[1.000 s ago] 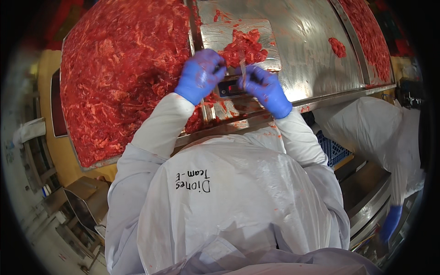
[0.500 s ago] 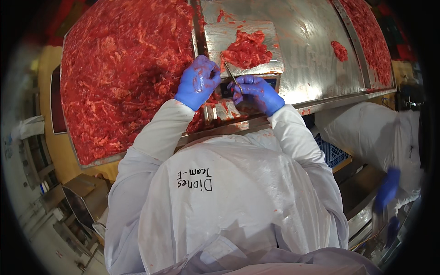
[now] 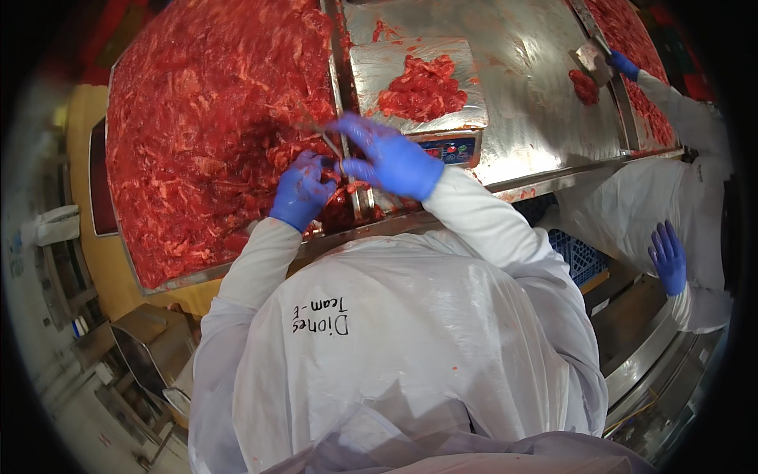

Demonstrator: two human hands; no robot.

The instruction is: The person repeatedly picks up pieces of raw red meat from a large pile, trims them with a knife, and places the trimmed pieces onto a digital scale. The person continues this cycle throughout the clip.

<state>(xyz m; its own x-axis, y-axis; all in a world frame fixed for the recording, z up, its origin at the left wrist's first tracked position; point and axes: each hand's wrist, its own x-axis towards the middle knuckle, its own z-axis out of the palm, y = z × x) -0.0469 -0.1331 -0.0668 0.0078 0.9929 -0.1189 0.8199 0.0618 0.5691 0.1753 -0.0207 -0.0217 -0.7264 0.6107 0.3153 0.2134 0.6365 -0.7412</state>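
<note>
My left hand [image 3: 301, 192], in a blue glove, is closed at the near right part of a big heap of ground or shredded red meat [image 3: 213, 118]. What its fingers hold is hidden. Close beside it, my right hand [image 3: 387, 158], gloved in blue, grips a slender metal tool [image 3: 334, 144] that looks like tweezers. The tool's far end is blurred and reaches over the heap's edge. A smaller clump of meat [image 3: 424, 88] lies on the steel plate [image 3: 371, 67] of a scale, whose blue display panel [image 3: 454, 150] shows just right of my right hand.
Steel dividers [image 3: 338, 71] border the heap. At right, a co-worker's gloved hand [image 3: 624, 65] holds a flat scraper-like tool [image 3: 594, 59] by a small meat lump [image 3: 583, 87]; their other gloved hand [image 3: 668, 257] hangs lower. A blue crate [image 3: 576, 257] sits below the table.
Both my hands have moved left, from in front of the scale to the heap's edge, with the tool in my right. At right, the co-worker's hand with the scraper-like tool has come into view.
</note>
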